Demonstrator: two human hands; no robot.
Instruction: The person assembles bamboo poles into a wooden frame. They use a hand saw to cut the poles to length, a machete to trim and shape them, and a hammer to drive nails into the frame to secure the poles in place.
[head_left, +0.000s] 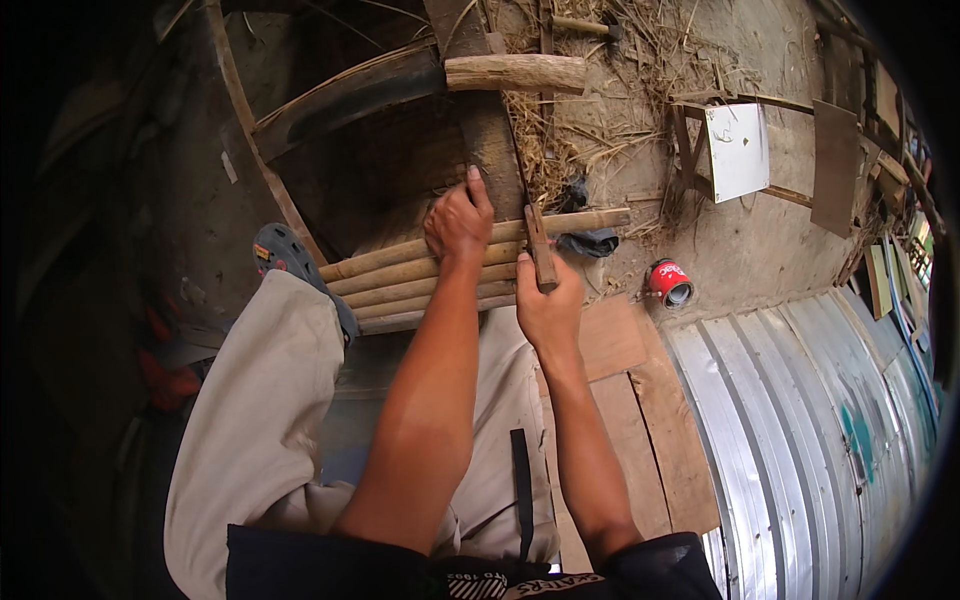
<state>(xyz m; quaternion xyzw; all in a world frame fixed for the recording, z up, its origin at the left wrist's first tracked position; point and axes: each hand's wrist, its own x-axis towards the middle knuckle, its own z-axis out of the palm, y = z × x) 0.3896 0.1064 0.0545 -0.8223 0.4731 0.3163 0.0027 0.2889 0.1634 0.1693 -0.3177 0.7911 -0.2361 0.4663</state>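
Note:
My right hand (552, 305) is closed around the wooden handle (541, 250) of a long-bladed knife. Its thin dark blade points away from me and shows almost edge-on beside a dark wooden plank (490, 140). To the left, my left hand (460, 220) is closed in a fist with the thumb stretched along the top, close to that plank. Whatever lies inside its fingers is hidden. Several bamboo poles (420, 270) run side by side beneath both wrists, in front of my lap.
A short piece of wood (515, 73) lies across the plank's far part. Straw and shavings (610, 120) litter the ground. On the right are a red can (670, 283), corrugated metal sheets (780, 420) and a wooden frame with a white panel (738, 152). My sandalled foot (300, 270) rests left.

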